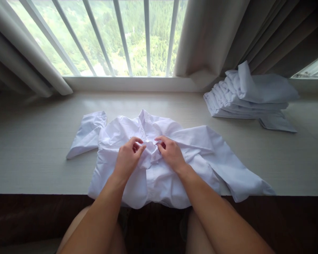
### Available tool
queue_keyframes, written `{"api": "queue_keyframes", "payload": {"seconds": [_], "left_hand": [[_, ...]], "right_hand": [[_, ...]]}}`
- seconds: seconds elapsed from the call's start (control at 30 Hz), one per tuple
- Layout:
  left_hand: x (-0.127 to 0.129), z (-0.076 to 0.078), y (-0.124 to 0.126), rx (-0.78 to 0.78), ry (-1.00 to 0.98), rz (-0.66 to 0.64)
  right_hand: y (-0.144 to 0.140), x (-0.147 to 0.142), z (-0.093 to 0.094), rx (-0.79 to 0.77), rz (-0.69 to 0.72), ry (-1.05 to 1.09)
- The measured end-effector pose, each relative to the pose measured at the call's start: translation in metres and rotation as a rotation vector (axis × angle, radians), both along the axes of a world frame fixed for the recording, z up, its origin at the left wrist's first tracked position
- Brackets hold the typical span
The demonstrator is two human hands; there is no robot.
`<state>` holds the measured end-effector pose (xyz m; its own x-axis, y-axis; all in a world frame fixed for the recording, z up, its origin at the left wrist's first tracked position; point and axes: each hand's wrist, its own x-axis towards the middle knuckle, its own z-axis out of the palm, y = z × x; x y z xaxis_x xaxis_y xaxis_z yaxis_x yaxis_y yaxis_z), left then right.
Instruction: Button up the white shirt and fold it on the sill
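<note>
A white long-sleeved shirt (122,183) lies spread in front of me, its lower edge hanging over the front of the surface. My left hand (129,153) is at the shirt's collar, thumb and forefinger drawn together on the cloth's edge. Opposite it, my right hand (171,151) pinches the other side of the collar, its remaining fingers curled under. Between the two hands the collar (149,153) is lifted and creased. One sleeve (86,132) is bent out to the left; the other sleeve (233,165) stretches right to the front edge.
A stack of folded white garments (246,95) stands at the back right, with a loose piece hanging from its lower side. Behind the pale surface (37,141) is a barred window (132,38) between grey curtains (209,38). My legs are below the front edge.
</note>
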<state>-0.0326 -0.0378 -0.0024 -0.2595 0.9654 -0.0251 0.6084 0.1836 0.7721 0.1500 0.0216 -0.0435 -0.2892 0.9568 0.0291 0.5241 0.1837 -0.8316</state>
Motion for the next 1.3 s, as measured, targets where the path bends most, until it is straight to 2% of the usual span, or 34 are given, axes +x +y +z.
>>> {"api": "queue_keyframes", "payload": {"seconds": [0.1, 0.2, 0.27, 0.33, 0.47, 0.63, 0.8, 0.9, 1.03, 1.17, 1.3], "left_hand": [[0.000, -0.007, 0.009, 0.201, 0.231, 0.043], [0.002, -0.014, 0.015, 0.209, 0.314, -0.006], [0.003, -0.014, 0.017, 0.251, 0.283, 0.014], [0.001, -0.009, 0.017, 0.363, 0.228, 0.071], [-0.006, 0.004, 0.013, 0.565, 0.081, 0.160], [-0.021, 0.009, 0.008, 0.562, -0.187, 0.246], [-0.042, 0.007, 0.010, 0.589, -0.204, 0.438], [-0.050, 0.006, 0.010, 0.561, -0.237, 0.479], [-0.046, 0.006, 0.008, 0.503, -0.288, 0.409], [-0.032, 0.008, 0.005, 0.473, -0.313, 0.316], [-0.027, 0.007, 0.006, 0.504, -0.372, 0.345]], "right_hand": [[0.001, 0.000, -0.002, 0.030, 0.004, 0.064], [0.001, 0.003, 0.000, 0.131, -0.004, 0.150], [0.002, 0.007, 0.004, 0.197, -0.044, 0.208], [0.003, 0.011, 0.009, 0.216, -0.114, 0.296], [0.007, 0.018, 0.015, 0.107, -0.235, 0.567], [0.012, 0.022, 0.015, 0.074, -0.353, 0.741], [0.023, 0.033, 0.011, 0.122, -0.585, 0.877], [0.029, 0.040, 0.007, 0.086, -0.663, 0.886], [0.029, 0.039, 0.005, 0.065, -0.644, 0.859], [0.020, 0.029, 0.008, 0.133, -0.508, 0.757], [0.013, 0.022, 0.014, 0.149, -0.400, 0.671]]}}
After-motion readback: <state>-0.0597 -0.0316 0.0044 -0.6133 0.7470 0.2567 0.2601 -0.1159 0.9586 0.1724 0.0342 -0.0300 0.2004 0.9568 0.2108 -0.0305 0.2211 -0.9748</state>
